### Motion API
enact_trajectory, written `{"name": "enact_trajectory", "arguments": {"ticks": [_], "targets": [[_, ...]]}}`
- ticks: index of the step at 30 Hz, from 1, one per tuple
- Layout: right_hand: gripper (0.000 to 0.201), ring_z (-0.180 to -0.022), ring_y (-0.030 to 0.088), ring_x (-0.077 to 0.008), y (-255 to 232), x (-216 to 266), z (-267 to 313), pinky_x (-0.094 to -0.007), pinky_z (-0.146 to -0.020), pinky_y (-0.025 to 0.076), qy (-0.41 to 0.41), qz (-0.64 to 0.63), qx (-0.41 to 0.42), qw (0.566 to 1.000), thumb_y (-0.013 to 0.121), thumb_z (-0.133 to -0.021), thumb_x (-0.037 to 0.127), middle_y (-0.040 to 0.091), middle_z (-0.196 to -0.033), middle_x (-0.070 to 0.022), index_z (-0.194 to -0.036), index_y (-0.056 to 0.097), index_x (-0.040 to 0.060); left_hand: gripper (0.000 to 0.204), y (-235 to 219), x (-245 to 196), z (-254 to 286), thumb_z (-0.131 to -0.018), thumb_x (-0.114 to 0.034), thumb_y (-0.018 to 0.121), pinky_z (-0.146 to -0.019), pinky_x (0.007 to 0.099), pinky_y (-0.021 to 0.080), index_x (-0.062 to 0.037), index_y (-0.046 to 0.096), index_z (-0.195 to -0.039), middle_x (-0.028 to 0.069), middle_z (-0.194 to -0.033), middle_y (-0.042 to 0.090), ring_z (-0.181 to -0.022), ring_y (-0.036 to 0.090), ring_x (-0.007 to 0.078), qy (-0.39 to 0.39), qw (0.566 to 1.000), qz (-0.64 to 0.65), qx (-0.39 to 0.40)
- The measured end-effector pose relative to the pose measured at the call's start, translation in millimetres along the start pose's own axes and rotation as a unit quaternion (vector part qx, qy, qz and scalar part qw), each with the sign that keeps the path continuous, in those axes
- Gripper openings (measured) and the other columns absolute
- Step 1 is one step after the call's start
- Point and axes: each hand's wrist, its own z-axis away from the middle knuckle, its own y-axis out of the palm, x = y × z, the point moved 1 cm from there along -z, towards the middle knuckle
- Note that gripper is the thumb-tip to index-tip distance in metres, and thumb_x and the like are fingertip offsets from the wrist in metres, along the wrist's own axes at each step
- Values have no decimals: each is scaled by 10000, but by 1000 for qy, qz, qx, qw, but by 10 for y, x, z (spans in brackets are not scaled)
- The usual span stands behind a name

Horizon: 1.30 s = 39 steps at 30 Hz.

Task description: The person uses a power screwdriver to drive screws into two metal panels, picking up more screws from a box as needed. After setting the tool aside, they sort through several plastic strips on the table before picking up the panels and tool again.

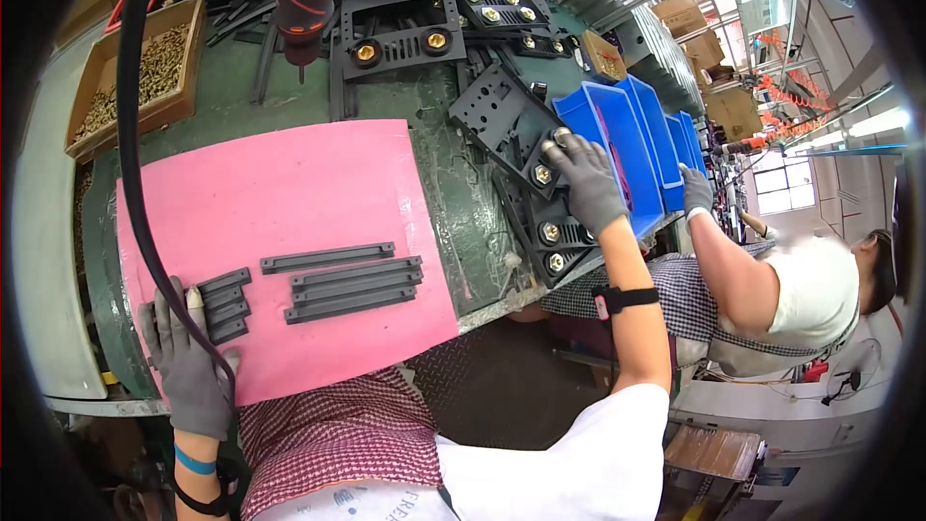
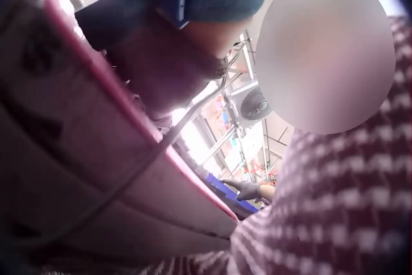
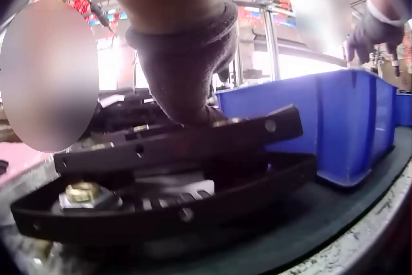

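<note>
My left hand (image 1: 185, 357), in a grey glove, lies at the left edge of the pink mat (image 1: 251, 174). Its fingers stretch out beside a group of short black bars (image 1: 227, 304), and a dark cable (image 1: 145, 212) crosses over it. To the right, my gloved right hand (image 1: 590, 183) reaches over black perforated brackets (image 1: 497, 108) with its fingers extended, fingertips at the nuts. Close by on these brackets are brass-coloured nuts (image 1: 542, 175). In the right wrist view, the bracket (image 3: 180, 143) hides my right fingertips. The left wrist view does not show the left fingers.
Longer black bars (image 1: 352, 289) lie on the mat. Blue bins (image 1: 608, 125) stand beside my right hand. A power screwdriver (image 1: 304, 19) hangs above the bench. A wooden box (image 1: 145, 77) holds small brass pieces. Another person (image 1: 791, 289) works at the right.
</note>
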Motion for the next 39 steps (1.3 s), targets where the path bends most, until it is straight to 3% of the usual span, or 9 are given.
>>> {"name": "enact_trajectory", "arguments": {"ticks": [4,11,17,25,31,33,35,36,39], "targets": [[241,-1224,460,-273,-119,16,-167,-483,-1080,285,-36,-62,4,997,613,-709,51,548,-1203,-92,-941,557,83,640,-6,-13,4,-889,-380,458,-1151,511,139,38,384,-1368,229,-1438,354,-1377,254,389,-4,1000,-3,1],[207,-1045,560,-309,-987,124,224,-484,-1000,371,-36,-84,-110,990,622,-651,71,586,-1053,-121,-858,608,63,704,-57,-12,2,-921,-484,383,-1150,519,106,38,351,-1392,216,-1472,305,-1379,231,409,-6,999,2,34],[200,-1060,550,-337,-695,419,862,-477,-998,377,-55,-177,-7,983,651,-625,31,576,-1127,-159,-797,550,46,713,-66,-9,-7,-927,-503,373,-1151,516,92,36,349,-1393,215,-1469,312,-1381,234,403,-2,999,8,36],[241,-854,542,-344,-274,468,977,-435,-744,405,63,-203,-76,974,604,-675,-14,548,-835,-121,-868,481,62,713,-79,41,-90,-908,-486,421,-1156,504,84,15,335,-1408,211,-1486,282,-1399,206,378,6,999,23,32],[271,-880,529,-346,-820,752,893,-442,-777,397,41,-191,-132,972,589,-634,-48,549,-910,-113,-856,476,60,750,-170,12,-95,-877,-517,472,-1156,509,82,10,350,-1395,223,-1487,259,-1401,188,383,10,999,-22,25],[272,-822,511,-348,-1131,1017,920,-428,-742,393,19,-263,-101,959,622,-596,-16,551,-906,-115,-807,472,68,711,-358,-123,-172,-894,-514,464,-1132,524,132,9,383,-1368,238,-1458,289,-1369,247,390,50,997,9,-65],[248,-772,505,-319,-1462,1360,916,-415,-714,386,-43,-323,-101,940,635,-589,42,562,-905,-100,-768,468,83,643,-536,-356,-180,-912,-484,480,-1028,491,332,1,425,-1330,240,-1310,466,-1211,463,368,111,974,146,-132],[212,-790,520,-288,-1489,1511,940,-419,-732,391,-76,-334,-101,934,622,-623,78,565,-894,-83,-774,474,96,594,-557,-456,-171,-932,-451,477,-932,465,399,0,437,-1315,207,-1170,539,-1070,536,350,144,947,284,-34],[212,-845,570,-268,-1669,1983,848,-427,-791,433,-165,-370,-107,908,625,-662,164,574,-936,-87,-814,491,99,417,-388,-768,-107,-985,-338,448,-664,340,506,6,490,-1216,94,-823,621,-715,630,238,114,701,661,242]]}}
